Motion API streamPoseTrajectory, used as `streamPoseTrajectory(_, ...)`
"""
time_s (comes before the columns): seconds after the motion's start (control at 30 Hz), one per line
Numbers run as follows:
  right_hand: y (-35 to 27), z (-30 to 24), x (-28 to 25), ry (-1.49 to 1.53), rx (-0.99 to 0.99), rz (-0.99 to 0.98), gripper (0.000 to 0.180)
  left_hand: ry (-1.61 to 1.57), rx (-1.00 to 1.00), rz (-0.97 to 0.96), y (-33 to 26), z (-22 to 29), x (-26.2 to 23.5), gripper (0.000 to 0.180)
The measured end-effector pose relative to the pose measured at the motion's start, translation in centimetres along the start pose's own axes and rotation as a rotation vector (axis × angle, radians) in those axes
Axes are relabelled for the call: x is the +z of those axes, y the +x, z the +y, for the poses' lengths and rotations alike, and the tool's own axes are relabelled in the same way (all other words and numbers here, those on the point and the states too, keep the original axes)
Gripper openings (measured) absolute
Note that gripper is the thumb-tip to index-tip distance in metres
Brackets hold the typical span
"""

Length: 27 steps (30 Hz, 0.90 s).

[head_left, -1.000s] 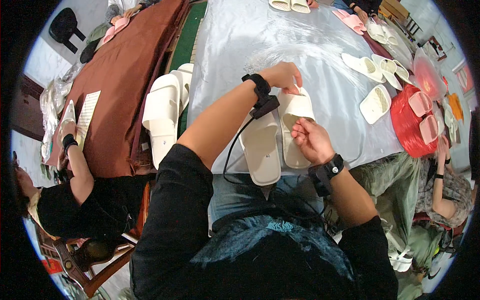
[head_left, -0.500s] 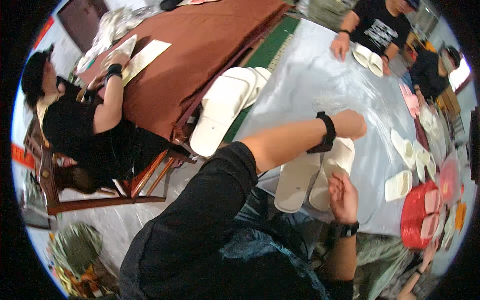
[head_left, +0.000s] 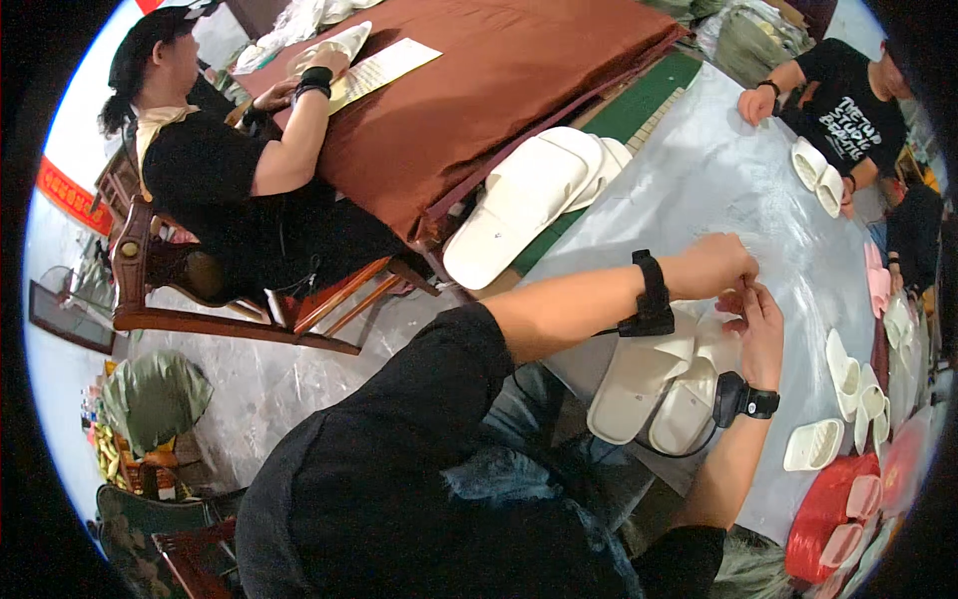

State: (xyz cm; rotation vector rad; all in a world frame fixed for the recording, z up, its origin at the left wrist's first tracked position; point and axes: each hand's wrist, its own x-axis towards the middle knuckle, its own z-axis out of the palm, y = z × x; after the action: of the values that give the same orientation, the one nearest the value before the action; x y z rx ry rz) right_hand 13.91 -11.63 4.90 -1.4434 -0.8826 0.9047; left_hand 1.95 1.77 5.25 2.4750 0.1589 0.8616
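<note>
My left hand (head_left: 711, 268) reaches across the grey-covered table (head_left: 699, 165), its fingers closed and pointing right. Just below its fingertips, my right hand (head_left: 756, 324) has thumb and finger pinched together, so the two hands meet. Whatever is between them, if anything, is too small to make out. Under my hands and forearm lies a pair of cream slide slippers, a left one (head_left: 627, 399) and a right one (head_left: 687, 411), side by side with toe ends partly hidden. Dark bands are strapped round both my wrists.
Larger white slippers (head_left: 514, 215) lie between this table and a brown-clothed table (head_left: 499, 60). A seated person (head_left: 215, 150) handles a slipper there. Across from me another person (head_left: 848, 110) stands by white slippers (head_left: 818, 178). More slippers (head_left: 813, 445) and a red bundle (head_left: 823, 519) are at right.
My right hand has moved up from the right slipper to meet my left hand's fingertips. The view has shifted, and the person opposite has moved further right in it.
</note>
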Motion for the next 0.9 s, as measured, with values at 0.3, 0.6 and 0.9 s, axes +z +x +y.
streamPoseTrajectory(0.3,0.2,3.3,-0.7,-0.155,-0.055,0.169,0.011,-0.898,-0.506,0.101,-2.6,-1.1,-1.2,0.015)
streamPoseTrajectory(0.6,-1.2,1.9,1.6,-0.291,-0.164,0.22,0.008,-1.175,-0.635,0.075,-4.3,-1.8,-0.5,0.014)
streamPoseTrajectory(0.9,-1.1,1.2,1.5,-0.386,-0.302,0.172,0.01,-0.964,-0.777,0.023,-3.9,-0.5,-1.4,0.008)
